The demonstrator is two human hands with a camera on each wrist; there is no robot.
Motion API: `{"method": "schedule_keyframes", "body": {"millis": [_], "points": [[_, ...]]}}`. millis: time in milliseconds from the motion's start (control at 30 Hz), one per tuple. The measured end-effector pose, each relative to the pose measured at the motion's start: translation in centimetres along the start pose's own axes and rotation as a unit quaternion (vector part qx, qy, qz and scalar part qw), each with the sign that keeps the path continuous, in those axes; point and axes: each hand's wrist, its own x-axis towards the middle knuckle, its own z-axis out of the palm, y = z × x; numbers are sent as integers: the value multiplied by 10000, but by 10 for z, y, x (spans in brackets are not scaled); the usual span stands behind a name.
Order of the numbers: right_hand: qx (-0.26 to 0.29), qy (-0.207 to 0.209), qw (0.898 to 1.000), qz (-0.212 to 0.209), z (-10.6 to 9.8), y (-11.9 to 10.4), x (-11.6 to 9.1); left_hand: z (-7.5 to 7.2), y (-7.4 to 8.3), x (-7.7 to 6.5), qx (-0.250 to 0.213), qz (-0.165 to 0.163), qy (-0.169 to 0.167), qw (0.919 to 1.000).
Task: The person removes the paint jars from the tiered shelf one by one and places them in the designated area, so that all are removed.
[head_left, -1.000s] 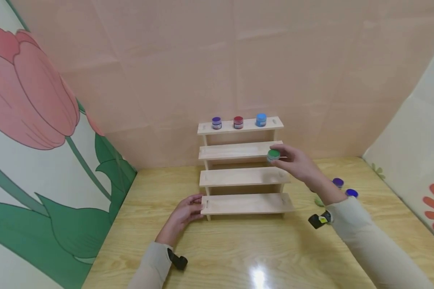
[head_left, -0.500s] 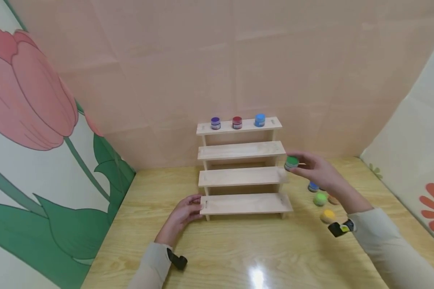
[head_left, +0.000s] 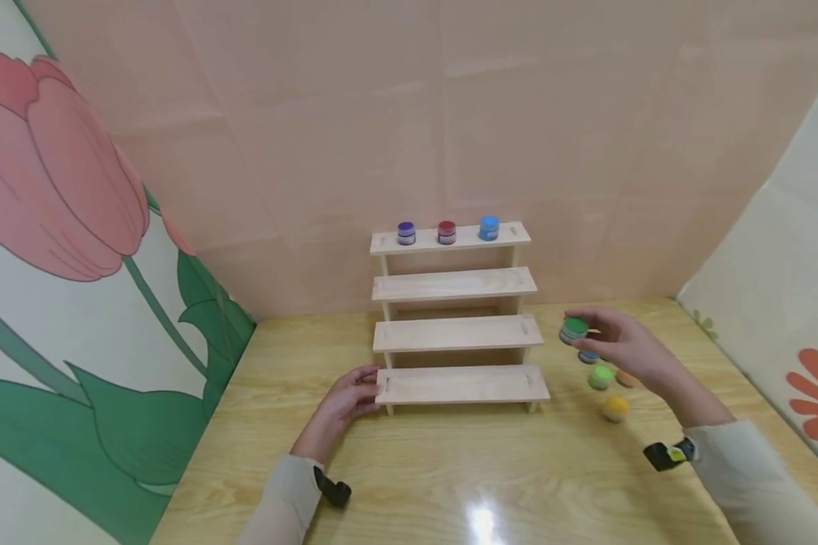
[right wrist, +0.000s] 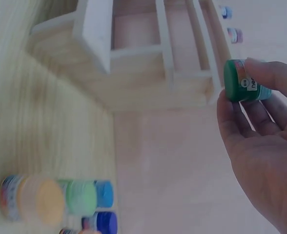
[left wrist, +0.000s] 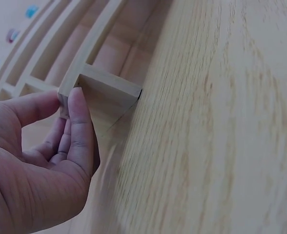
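Note:
My right hand (head_left: 630, 350) pinches a small green-lidded paint jar (head_left: 574, 331) between thumb and fingers, over the table to the right of a stepped wooden display rack (head_left: 460, 386). In the right wrist view the jar (right wrist: 243, 83) lies tilted on its side, with part of its label showing. My left hand (head_left: 344, 397) grips the left end of the rack's lowest shelf, thumb on one face and fingers on the other, as the left wrist view shows. Along the top shelf stand a purple jar (head_left: 406, 233), a red jar (head_left: 446, 232) and a light blue jar (head_left: 489, 228).
On the table below my right hand stand more jars: yellow (head_left: 615, 409), light green (head_left: 601, 377), orange (head_left: 627, 378) and blue (head_left: 589, 357). A dark blue jar (right wrist: 107, 223) shows in the right wrist view. A pink backdrop (head_left: 313, 151) rises behind the rack.
My right hand has carried the green jar from in front of the rack's right end out to the right and downward. The left hand stays on the lowest shelf.

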Motion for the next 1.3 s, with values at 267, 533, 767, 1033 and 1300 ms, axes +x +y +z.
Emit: {"method": "schedule_keyframes", "body": {"millis": [267, 533, 767, 1033, 1300], "points": [[-201, 93, 9997, 111, -9, 18, -20, -2, -3, 2, -117, 30, -36, 9999], [-490, 157, 9986, 138, -20, 32, -35, 0, -3, 2, -136, 70, -62, 9999], [-409, 109, 9990, 174, -27, 45, -47, 0, -2, 3, -80, 55, -59, 9999], [-210, 100, 9984, 521, -35, 59, -64, 1, -2, 1, -126, 42, -64, 9999], [-151, 153, 9978, 632, -39, 77, -75, -1, -3, 2, -126, 39, -92, 9999]]}}
